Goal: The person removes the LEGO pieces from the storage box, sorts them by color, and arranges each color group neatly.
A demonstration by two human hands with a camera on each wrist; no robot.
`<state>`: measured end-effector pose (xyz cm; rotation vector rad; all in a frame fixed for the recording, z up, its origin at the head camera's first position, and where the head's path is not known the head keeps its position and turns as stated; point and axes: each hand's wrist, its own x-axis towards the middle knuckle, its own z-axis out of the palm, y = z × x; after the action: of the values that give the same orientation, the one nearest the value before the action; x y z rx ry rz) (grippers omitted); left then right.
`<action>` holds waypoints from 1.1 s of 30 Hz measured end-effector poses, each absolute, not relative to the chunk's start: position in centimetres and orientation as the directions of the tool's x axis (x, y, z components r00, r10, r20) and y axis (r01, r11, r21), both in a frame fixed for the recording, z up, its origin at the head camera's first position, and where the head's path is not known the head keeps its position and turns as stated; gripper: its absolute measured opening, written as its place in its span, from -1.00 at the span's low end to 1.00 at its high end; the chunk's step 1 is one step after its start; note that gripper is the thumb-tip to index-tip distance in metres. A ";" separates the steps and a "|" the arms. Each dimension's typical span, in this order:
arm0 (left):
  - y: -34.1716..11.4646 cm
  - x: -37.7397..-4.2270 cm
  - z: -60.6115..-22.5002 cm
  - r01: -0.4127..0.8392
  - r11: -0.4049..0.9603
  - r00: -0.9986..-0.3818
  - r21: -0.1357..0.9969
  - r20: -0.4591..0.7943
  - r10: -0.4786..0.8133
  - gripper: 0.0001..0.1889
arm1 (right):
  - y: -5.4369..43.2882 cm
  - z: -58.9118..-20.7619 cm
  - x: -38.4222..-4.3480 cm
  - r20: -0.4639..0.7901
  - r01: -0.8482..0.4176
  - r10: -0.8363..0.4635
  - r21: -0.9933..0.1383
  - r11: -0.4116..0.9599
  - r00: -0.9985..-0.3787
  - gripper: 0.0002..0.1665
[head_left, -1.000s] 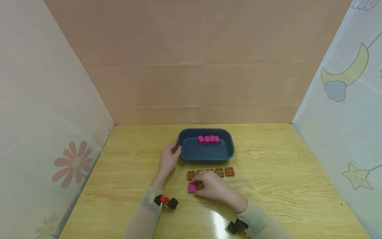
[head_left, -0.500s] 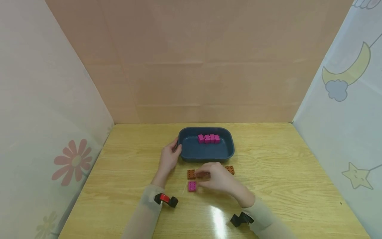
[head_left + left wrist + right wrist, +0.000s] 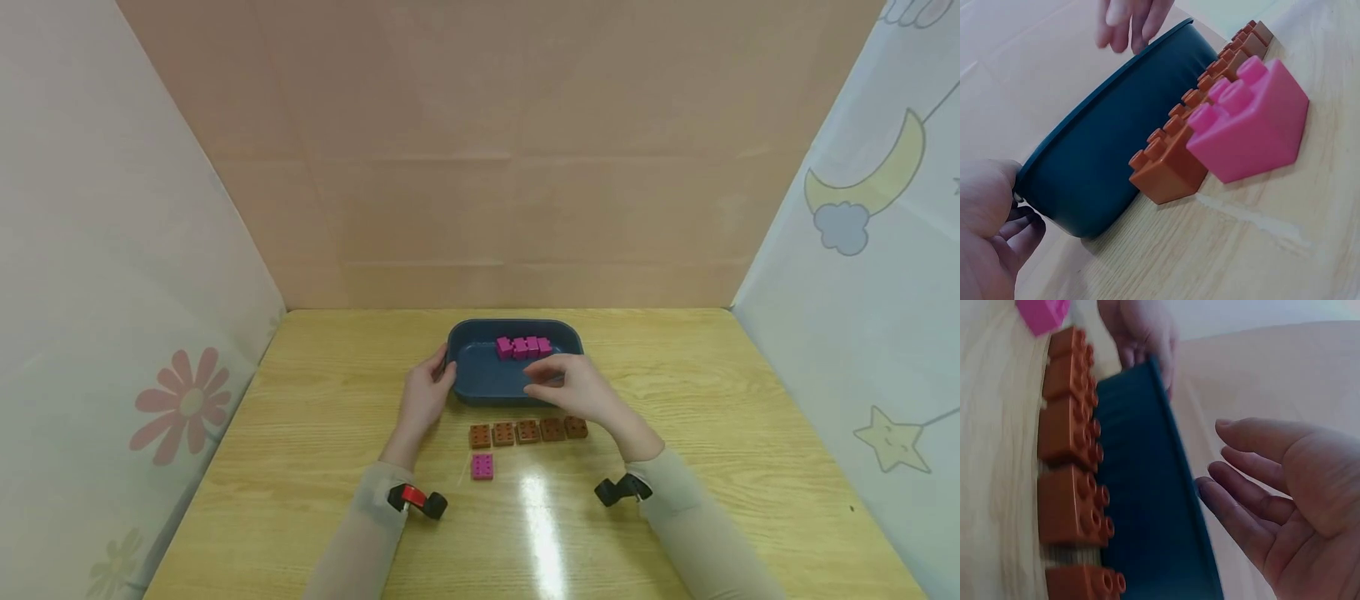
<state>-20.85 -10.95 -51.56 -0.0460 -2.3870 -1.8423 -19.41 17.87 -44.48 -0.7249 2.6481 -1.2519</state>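
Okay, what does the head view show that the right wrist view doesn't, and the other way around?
Only the head view: four pink bricks inside the tray, plus the wall drawings.
Only the right wrist view: the palm side of the right hand.
Both: the tray, the left hand at its edge, the row of five brown bricks and the lone pink brick on the table.

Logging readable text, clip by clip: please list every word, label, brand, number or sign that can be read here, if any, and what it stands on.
None: nothing can be read on the pink bricks, brown bricks or blue tray.
The moon and flower are drawings without lettering.
Any marking on the wrist devices would be too small to read.
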 end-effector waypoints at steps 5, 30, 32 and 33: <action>-11.0 -20.9 -51.6 0.099 0.254 -0.992 0.962 0.116 -0.051 -0.48 | 18.2 -45.1 -22.2 0.086 -0.356 -0.425 -0.706 0.613 -0.901 -0.56; -11.0 -20.7 -51.6 0.100 0.251 -0.992 0.963 0.117 -0.054 -0.49 | 18.1 -46.5 -28.0 0.013 -0.358 -0.372 -0.305 0.883 -0.928 -0.49; -11.0 -20.7 -51.6 0.098 0.255 -0.992 0.962 0.116 -0.055 -0.49 | 18.0 -46.5 -28.1 0.004 -0.344 -0.361 -0.316 0.884 -0.932 -0.49; -11.0 -20.7 -51.6 0.100 0.256 -0.992 0.961 0.117 -0.055 -0.49 | 18.0 -46.4 -28.1 0.002 -0.341 -0.359 -0.319 0.885 -0.933 -0.50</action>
<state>-20.71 -11.03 -51.64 -0.0428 -2.3867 -1.8417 -28.15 17.99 -46.44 -0.5559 2.9942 -0.4905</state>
